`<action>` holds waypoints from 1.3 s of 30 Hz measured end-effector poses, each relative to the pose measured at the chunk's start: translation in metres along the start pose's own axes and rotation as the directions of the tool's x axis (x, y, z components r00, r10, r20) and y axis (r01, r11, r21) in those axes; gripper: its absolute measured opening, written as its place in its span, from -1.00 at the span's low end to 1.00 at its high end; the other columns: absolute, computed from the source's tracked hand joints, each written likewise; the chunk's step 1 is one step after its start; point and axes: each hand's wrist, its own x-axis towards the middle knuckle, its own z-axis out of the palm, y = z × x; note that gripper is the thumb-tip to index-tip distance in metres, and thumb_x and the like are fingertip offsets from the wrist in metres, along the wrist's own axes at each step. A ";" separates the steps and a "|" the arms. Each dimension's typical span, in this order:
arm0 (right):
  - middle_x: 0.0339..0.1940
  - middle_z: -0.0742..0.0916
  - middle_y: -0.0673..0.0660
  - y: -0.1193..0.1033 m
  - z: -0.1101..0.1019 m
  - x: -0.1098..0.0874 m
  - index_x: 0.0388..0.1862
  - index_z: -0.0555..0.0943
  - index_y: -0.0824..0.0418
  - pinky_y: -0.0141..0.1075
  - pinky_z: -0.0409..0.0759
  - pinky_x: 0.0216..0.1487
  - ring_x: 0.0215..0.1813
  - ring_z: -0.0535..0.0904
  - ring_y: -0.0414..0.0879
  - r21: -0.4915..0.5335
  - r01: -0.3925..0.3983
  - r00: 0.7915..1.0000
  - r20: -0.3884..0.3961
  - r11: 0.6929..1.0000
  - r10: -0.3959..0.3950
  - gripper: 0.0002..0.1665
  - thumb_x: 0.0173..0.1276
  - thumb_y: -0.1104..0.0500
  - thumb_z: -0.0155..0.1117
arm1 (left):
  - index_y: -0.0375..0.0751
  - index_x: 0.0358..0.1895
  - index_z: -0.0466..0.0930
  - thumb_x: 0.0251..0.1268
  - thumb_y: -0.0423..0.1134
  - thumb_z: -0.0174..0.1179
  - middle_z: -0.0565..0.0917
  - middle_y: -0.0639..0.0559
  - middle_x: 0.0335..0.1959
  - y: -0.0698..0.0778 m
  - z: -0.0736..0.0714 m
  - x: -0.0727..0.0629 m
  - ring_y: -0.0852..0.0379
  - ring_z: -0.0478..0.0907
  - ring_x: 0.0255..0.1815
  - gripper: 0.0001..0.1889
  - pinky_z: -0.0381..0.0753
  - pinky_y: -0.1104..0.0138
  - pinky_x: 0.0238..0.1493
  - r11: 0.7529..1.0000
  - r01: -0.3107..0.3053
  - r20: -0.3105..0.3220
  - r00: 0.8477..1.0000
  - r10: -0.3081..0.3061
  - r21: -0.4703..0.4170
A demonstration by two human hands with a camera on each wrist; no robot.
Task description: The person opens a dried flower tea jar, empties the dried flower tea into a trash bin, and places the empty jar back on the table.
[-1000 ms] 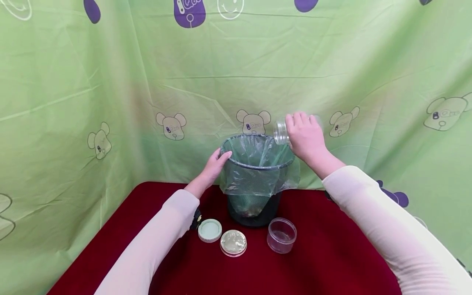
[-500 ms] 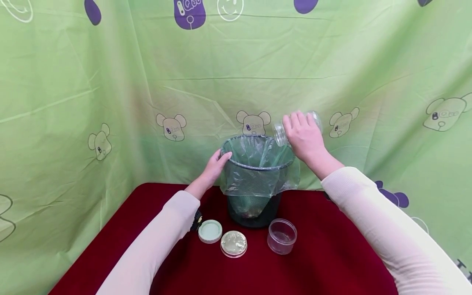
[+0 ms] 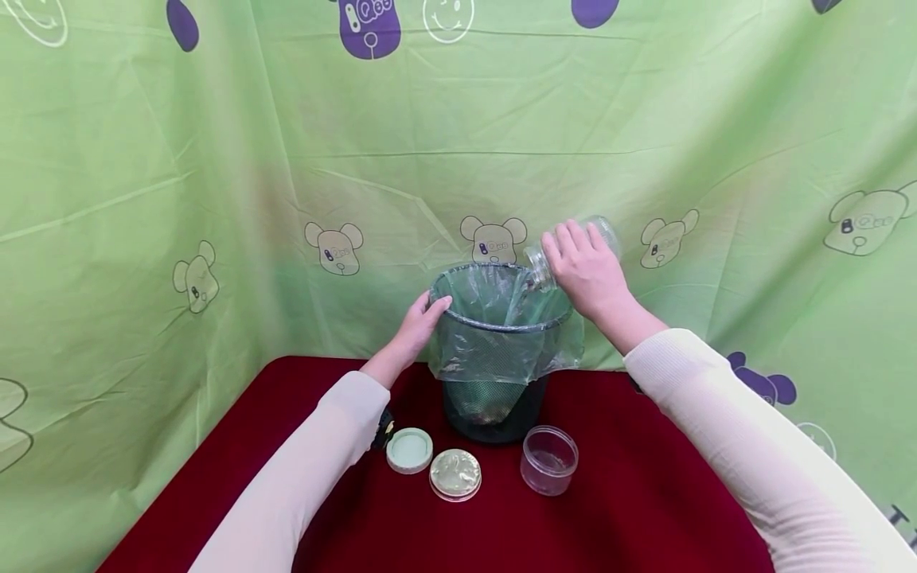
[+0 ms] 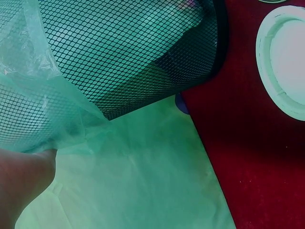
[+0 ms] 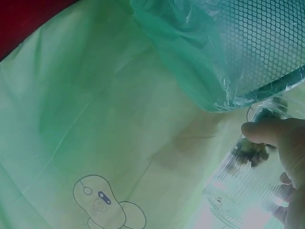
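Note:
A black mesh wastebasket (image 3: 526,415) stands on the red cloth, lined with a thin green plastic bag (image 3: 494,354) folded over its rim. My left hand (image 3: 418,328) grips the basket's left rim, thumb on top; its other fingers are mostly hidden. Over the right side of the opening, my right hand (image 3: 591,274) holds a clear ribbed jar (image 3: 604,229) by its side, tilted with the mouth down toward the bag. Dark, leafy-looking bits (image 5: 252,150) lie inside the jar toward its mouth, as the right wrist view shows.
In front of the basket lie a pale green lid (image 3: 409,451) and a shiny gold-coloured lid (image 3: 455,473). A clear round tub (image 3: 549,461) stands to their right. Behind the red-covered table (image 3: 616,517) hangs a green patterned curtain (image 3: 408,103).
My right hand has tipped the jar further mouth-down and shifted it slightly left over the basket. Dark bits now show at its mouth. My left hand keeps its place on the rim.

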 end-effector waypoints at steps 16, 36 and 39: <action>0.21 0.51 0.45 0.000 -0.001 -0.002 0.25 0.38 0.43 0.12 0.21 0.36 0.30 0.36 0.30 0.009 0.024 0.999 0.039 1.000 -0.024 -0.25 0.00 0.54 0.34 | -0.28 0.38 0.32 0.45 -0.10 0.05 0.43 -0.20 0.30 0.000 0.001 0.000 -0.05 0.33 0.31 -0.46 0.24 0.18 0.35 1.000 -0.001 0.000 1.000 0.001 0.003; 0.19 0.53 0.42 0.000 0.003 -0.002 0.20 0.41 0.40 0.09 0.22 0.36 0.29 0.36 0.27 0.005 0.093 0.995 -0.043 0.996 -0.093 -0.38 0.10 0.54 0.24 | -0.27 0.38 0.32 0.46 -0.12 0.04 0.44 -0.19 0.29 -0.002 0.000 0.001 -0.04 0.35 0.28 -0.48 0.26 0.19 0.34 1.000 -0.012 -0.004 1.000 0.012 0.005; 0.19 0.52 0.42 0.000 0.004 -0.003 0.20 0.41 0.41 0.10 0.21 0.37 0.29 0.36 0.28 0.000 0.104 0.994 -0.033 0.995 -0.104 -0.37 0.09 0.55 0.25 | -0.26 0.37 0.34 0.45 -0.10 0.04 0.45 -0.18 0.28 -0.002 0.000 0.001 -0.03 0.36 0.28 -0.48 0.26 0.20 0.33 1.000 -0.009 -0.004 1.000 0.009 0.006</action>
